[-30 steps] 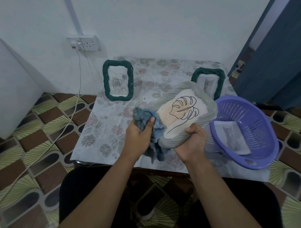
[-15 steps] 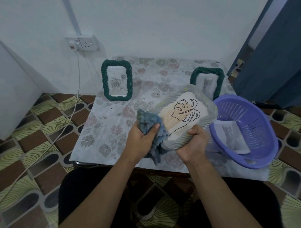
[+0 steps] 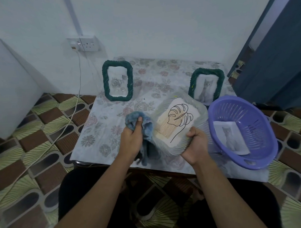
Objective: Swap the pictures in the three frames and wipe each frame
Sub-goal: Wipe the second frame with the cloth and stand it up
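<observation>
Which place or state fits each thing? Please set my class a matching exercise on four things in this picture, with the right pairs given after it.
Column A
1. blue cloth
2. pale frame
3. loose cat picture
4. green rose frame

Column B
a. lies in the purple basket
b. stands upright on the far left of the table
c. gripped by the left hand
d. held at its near edge by the right hand

Pairs: 1-c, 2-d, 3-a, 4-b

Dim, bluish, soft light; wide-angle bending at edges.
</observation>
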A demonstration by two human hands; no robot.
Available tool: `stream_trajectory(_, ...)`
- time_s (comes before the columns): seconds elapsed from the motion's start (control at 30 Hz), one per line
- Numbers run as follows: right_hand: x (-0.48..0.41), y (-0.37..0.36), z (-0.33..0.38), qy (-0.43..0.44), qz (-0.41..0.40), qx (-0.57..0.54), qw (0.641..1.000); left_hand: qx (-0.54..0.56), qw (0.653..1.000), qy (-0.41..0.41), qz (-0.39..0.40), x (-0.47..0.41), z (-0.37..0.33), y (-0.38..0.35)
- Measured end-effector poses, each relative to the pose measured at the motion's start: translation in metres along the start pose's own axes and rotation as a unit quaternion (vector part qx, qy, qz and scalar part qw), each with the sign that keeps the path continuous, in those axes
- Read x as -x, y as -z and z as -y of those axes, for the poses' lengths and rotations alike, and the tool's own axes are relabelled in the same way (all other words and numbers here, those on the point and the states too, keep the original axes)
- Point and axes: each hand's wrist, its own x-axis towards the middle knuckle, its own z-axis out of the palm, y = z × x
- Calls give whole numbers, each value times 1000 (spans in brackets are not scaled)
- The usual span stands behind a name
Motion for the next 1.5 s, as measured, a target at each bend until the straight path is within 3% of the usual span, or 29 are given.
stream_trajectory(0.1,3,-1,-1,-38,2,60,997,44,995,17,90,-6,-4,6)
stream_trajectory(0.2,6,-5,-7,-67,6,88,994,23,987,-22,158,-11,-5,9)
stream_trajectory(0.33,5,-4,-15,-78,2,73,994,-73,991,-67,94,-12,-10,10)
stream_trajectory(0.53,7,1,-17,-80,-43,71,993,-56,997,-12,47,-8,-15,5)
stream_trajectory(0.6,7,-1,-14,-69,-43,81,993,-26,996,-16,86,-6,-14,6)
stream_trajectory(0.7,5,1,-8,-70,-36,97,992,21,978,2,207,-3,-10,10)
stream_trajectory(0.77,3,1,-6,-76,-18,104,992,36,974,4,224,-1,-6,11)
stream_trajectory(0.93,1,1,-8,-90,-32,106,990,24,995,-20,96,0,-6,5)
stream_trajectory(1.17,4,-5,0,-84,-42,109,990,40,999,13,-20,5,-8,-3)
stream_trajectory(1.27,2,-4,5,-60,-5,73,996,70,993,47,-80,9,-1,-8)
stream_trajectory(1.37,3,-1,0,-60,-2,86,994,134,986,48,-89,11,4,-15)
stream_trajectory(1.5,2,1,-15,30,-60,163,984,185,981,39,-39,17,10,-22)
